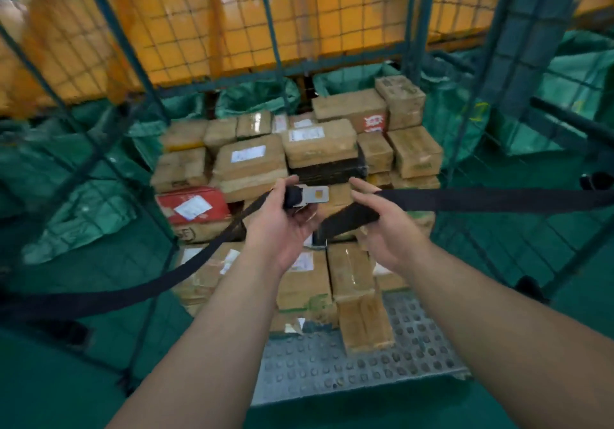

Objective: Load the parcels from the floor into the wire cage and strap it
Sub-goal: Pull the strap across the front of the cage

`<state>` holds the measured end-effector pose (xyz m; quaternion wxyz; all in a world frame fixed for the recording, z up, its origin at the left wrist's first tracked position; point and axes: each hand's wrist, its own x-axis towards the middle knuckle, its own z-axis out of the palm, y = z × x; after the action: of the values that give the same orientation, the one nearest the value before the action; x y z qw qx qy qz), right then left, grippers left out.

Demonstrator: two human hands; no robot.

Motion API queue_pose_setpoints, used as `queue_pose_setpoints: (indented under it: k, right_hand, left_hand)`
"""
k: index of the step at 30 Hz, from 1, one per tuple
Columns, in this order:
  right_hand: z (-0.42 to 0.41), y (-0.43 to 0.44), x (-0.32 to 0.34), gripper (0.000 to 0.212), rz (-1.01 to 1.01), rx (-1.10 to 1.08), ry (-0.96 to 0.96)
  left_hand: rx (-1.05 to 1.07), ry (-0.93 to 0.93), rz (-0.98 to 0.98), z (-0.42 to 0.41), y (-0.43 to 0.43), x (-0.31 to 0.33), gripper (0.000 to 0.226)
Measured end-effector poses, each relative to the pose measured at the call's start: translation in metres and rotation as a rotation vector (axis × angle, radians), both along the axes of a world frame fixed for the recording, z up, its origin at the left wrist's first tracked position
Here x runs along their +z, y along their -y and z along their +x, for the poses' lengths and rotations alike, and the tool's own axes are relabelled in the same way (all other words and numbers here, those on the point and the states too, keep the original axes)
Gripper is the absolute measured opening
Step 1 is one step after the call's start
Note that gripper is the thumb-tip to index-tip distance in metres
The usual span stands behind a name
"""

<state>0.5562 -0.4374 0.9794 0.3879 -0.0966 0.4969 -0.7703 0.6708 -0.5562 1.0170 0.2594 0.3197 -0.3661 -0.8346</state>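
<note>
**Strap ends held apart over the loaded cage**

The wire cage [413,13] fills the view, its green posts and mesh rising on the left, rear and right sides. Behind its rear wall stand orange-lined mesh crates [199,29], and green bags [83,209] lie outside the left and right walls. The perforated metal cage floor [332,368] shows bare along the front edge. The parcels [252,162] are stacked inside, from the rear wall forward to near that edge. Most are brown cartons with white labels. A red parcel [192,206] sits on the stack's left side and a black parcel [329,167] sits near the top centre.

Two black strap lengths cross the cage's open front. The left strap [133,290] sags in from the left edge, and the right strap [498,199] runs nearly level from the right edge.

The left hand [282,219] grips the end of the left strap, its thumb on top and its fingers curled under. A metal buckle tongue [314,194] juts from that end toward the other hand. The right hand [382,226] holds the right strap doubled over, thumb pressing it against the fingers, and a folded length slants down toward the left hand. The tongue and the right hand are near each other but apart.
</note>
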Motion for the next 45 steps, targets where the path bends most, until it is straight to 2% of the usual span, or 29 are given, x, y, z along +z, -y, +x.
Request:
queue_pose_setpoints:
  k: [3,5,8,11,15,22,26,29,32,38,42,45]
  right_hand:
    - [0.026,0.034,0.033,0.022,-0.059,0.085,-0.074]
    - [0.039,0.051,0.055,0.014,-0.088,0.065,-0.07]
    - [0.052,0.067,0.073,0.025,-0.102,0.004,-0.086]
    - [0.066,0.071,0.076,0.027,-0.082,-0.061,-0.121]
    - [0.075,0.067,0.072,0.032,-0.117,-0.142,-0.072]
    - [0.077,0.067,0.07,0.021,-0.095,-0.235,0.039]
    - [0.075,0.07,0.071,0.017,-0.056,-0.227,0.03]
    - [0.077,0.071,0.07,0.013,0.009,-0.217,0.022]
    - [0.074,0.071,0.068,0.02,0.03,-0.215,0.02]
    - [0.067,0.075,0.071,0.029,0.041,-0.196,0.005]
    - [0.071,0.072,0.064,0.022,0.168,-0.121,-0.116]
    - [0.07,0.067,0.053,0.011,0.189,-0.128,-0.156]
  left_hand:
    - [0.109,0.022,-0.171,0.013,0.019,0.034,0.027]
    - [0.19,0.022,-0.203,0.019,0.026,0.049,0.027]
    - [0.263,0.029,-0.186,0.026,0.033,0.065,0.028]
    - [0.256,0.017,-0.162,0.029,0.034,0.071,0.033]
    - [0.238,-0.043,-0.1,0.04,0.039,0.057,0.021]
    - [0.271,0.007,-0.052,0.053,0.043,0.036,0.02]
    - [0.239,0.055,-0.119,0.052,0.039,0.031,0.017]
    - [0.272,0.155,-0.217,0.046,0.036,0.029,0.026]
    - [0.281,0.24,-0.282,0.043,0.032,0.031,0.029]
    - [0.299,0.303,-0.289,0.036,0.032,0.03,0.043]
    - [0.192,0.236,-0.217,0.029,0.014,0.025,0.029]
    - [0.142,0.171,-0.188,0.024,0.005,0.018,0.034]
